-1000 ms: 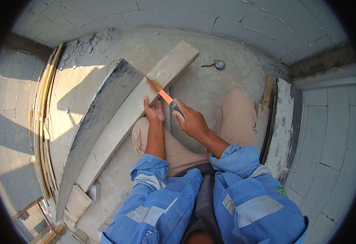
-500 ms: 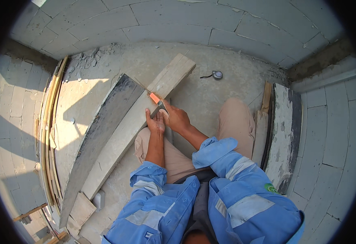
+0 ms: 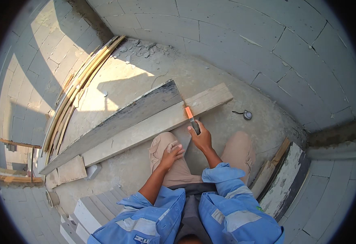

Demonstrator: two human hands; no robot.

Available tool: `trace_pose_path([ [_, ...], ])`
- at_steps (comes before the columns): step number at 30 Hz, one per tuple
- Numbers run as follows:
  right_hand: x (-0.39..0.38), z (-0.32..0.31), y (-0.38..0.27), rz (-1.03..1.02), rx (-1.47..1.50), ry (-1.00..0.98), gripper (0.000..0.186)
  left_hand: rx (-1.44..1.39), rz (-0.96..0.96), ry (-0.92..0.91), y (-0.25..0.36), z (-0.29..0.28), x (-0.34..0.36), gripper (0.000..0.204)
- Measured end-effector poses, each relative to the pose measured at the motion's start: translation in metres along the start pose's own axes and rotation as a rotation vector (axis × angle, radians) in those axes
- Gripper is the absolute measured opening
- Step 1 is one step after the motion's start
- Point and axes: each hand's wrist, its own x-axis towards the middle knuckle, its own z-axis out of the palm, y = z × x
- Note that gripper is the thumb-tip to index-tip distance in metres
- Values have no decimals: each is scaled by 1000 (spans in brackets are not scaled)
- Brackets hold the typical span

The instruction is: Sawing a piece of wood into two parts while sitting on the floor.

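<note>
- Pale plank (image 3: 145, 138) lies at the left knee's (image 3: 158, 147) 12 o'clock;
- Left hand (image 3: 172, 154) rests on that knee, half open, holding nothing;
- Orange-and-black saw (image 3: 189, 113) points to 11 o'clock, over the plank;
- Right hand (image 3: 202, 138) is closed round its handle;
- Tape measure (image 3: 248, 115): right hand's 2 o'clock.

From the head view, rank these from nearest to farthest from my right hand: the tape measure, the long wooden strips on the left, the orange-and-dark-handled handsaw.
Nearest to the right hand first:
1. Handsaw: in its grip.
2. Tape measure: on the floor, ahead and right.
3. Wooden strips: far left, along the wall.
</note>
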Motion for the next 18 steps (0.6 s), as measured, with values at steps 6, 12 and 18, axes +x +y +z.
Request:
trace_pose_path([
  [6, 1, 3, 23, -42, 113, -25, 62, 1177, 629, 235, -18, -34, -76, 77],
  [12, 1, 6, 31, -76, 280, -184, 60, 1142, 267, 466, -60, -40, -93, 95],
  [18, 3, 13, 40, -171, 332, -190, 58, 1080, 243, 467, -71, -43, -82, 98],
])
